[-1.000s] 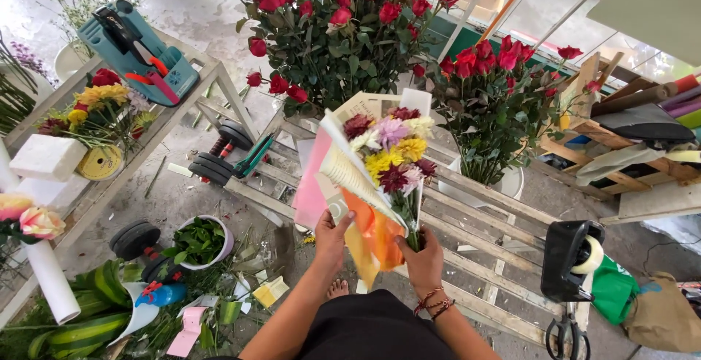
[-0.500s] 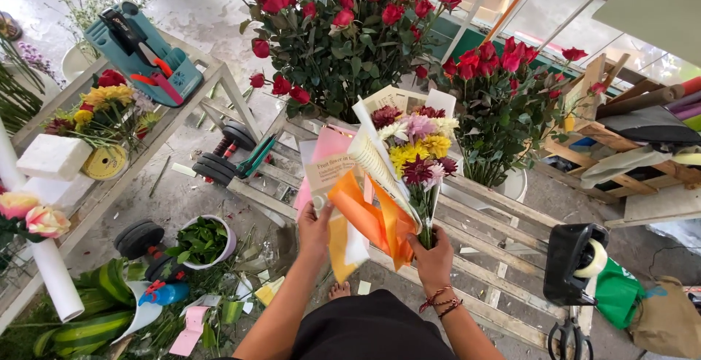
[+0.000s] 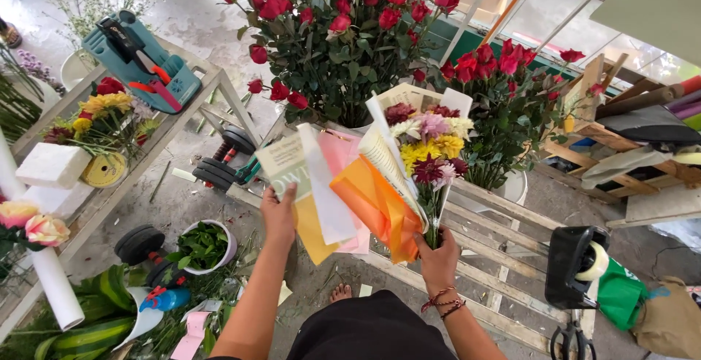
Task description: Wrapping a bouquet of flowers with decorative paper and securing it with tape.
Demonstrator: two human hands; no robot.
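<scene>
My right hand (image 3: 440,256) grips the stems of a small mixed bouquet (image 3: 431,150) of yellow, pink and dark red flowers, partly wrapped in printed paper and orange paper (image 3: 376,203). My left hand (image 3: 279,216) holds the left side of the fanned wrapping sheets (image 3: 314,177), which are white, pink, yellow and printed. The sheets spread out between both hands, over a wooden slatted bench (image 3: 504,258).
Two big bunches of red roses (image 3: 343,31) stand in buckets behind the bench. A wooden table (image 3: 109,185) at left carries a teal tool holder (image 3: 142,64), another bouquet and foam blocks. Dumbbells (image 3: 219,163), a pot of leaves (image 3: 204,247) and a black tape dispenser (image 3: 577,265) sit around.
Both hands have moved apart, fanning the wrapping sheets open to the left. The bouquet has shifted right and stands more upright.
</scene>
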